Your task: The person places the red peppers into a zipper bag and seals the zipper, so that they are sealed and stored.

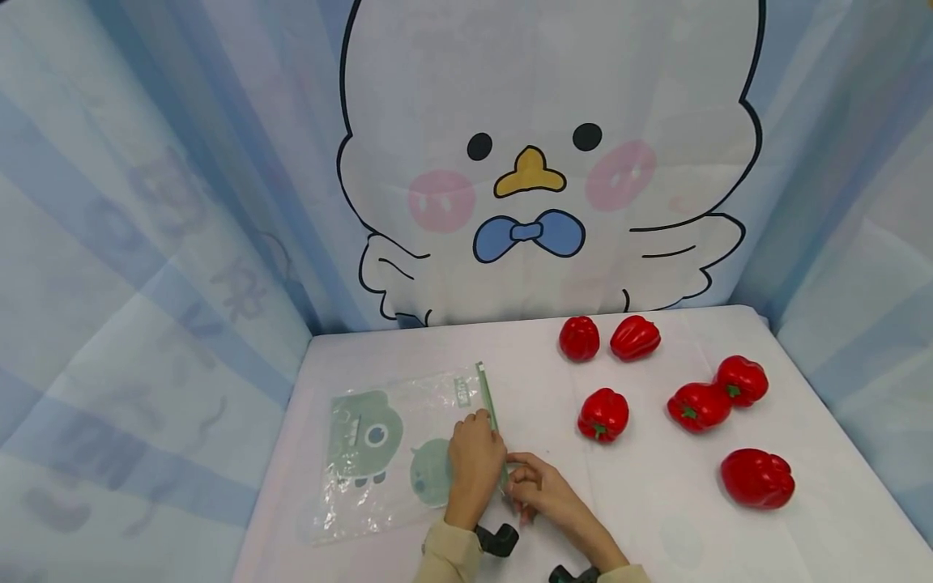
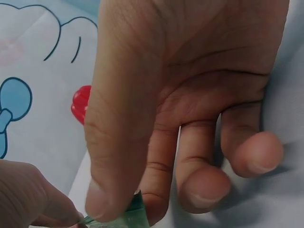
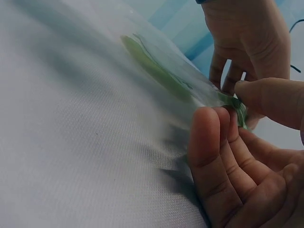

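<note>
A clear plastic zip bag (image 1: 364,518) with green cartoon prints lies on the left part of the table. Its green-edged opening (image 1: 483,389) faces right. My left hand (image 1: 476,465) pinches that green edge between thumb and forefinger; in the left wrist view its other fingers (image 2: 204,190) are loosely bent. Close beside it, my right hand (image 1: 547,490) pinches the same edge nearer to me. The right wrist view has the right thumb (image 3: 270,97) pressing the green strip (image 3: 241,114) against the fingers. No contents are visible in the bag.
Several red bell peppers lie on the white-covered table (image 1: 539,389), to the right of the bag. The closest one to the hands is a pepper (image 1: 603,414); another pepper (image 1: 758,478) lies far right. Behind the table hangs a curtain (image 1: 539,283) with a cartoon bird.
</note>
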### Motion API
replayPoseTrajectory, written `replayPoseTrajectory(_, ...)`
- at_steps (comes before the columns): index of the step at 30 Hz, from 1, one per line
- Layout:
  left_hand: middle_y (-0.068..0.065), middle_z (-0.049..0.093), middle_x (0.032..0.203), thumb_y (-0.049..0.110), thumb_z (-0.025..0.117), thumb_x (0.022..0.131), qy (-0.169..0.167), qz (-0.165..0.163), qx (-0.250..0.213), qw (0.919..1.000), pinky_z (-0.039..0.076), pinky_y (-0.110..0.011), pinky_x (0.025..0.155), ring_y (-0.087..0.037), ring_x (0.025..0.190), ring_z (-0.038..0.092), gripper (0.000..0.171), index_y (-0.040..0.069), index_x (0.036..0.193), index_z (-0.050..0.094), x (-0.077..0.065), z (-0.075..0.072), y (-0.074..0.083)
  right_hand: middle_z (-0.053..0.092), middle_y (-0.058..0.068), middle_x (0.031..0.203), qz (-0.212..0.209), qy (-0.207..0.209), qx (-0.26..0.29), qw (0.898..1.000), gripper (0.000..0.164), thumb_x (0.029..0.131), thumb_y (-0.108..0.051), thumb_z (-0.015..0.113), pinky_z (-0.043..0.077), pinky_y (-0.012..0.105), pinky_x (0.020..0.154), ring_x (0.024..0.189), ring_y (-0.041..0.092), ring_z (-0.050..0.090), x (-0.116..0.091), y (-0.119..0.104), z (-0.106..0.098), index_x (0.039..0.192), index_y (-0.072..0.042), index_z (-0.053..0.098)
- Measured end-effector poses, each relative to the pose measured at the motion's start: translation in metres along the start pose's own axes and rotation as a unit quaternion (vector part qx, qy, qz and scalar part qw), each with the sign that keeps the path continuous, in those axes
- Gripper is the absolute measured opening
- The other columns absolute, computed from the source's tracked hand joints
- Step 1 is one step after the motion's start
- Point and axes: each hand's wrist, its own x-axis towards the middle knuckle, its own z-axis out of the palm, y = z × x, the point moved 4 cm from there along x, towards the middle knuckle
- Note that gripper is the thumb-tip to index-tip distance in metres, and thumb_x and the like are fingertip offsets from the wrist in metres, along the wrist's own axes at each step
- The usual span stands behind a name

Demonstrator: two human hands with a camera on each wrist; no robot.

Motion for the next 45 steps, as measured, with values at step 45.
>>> replayPoseTrajectory(45, 0.0, 0.064, 0.084, 0.004, 0.081, 0.077, 0.11, 0.177, 0.042, 0.9771, 0.047, -0.023, 0.056, -0.015, 0.071, 0.055, 0.02, 0.013, 0.092, 0.072, -0.067, -0.037, 0.016, 0.08, 0.005, 0.103, -0.007, 0.179, 0.079, 0.981, 0.047, 0.099, -0.006, 0.063, 0.065, 0.028, 0.07, 0.088, 0.009, 0.07, 0.009, -0.017, 0.0, 0.142, 0.007, 0.053)
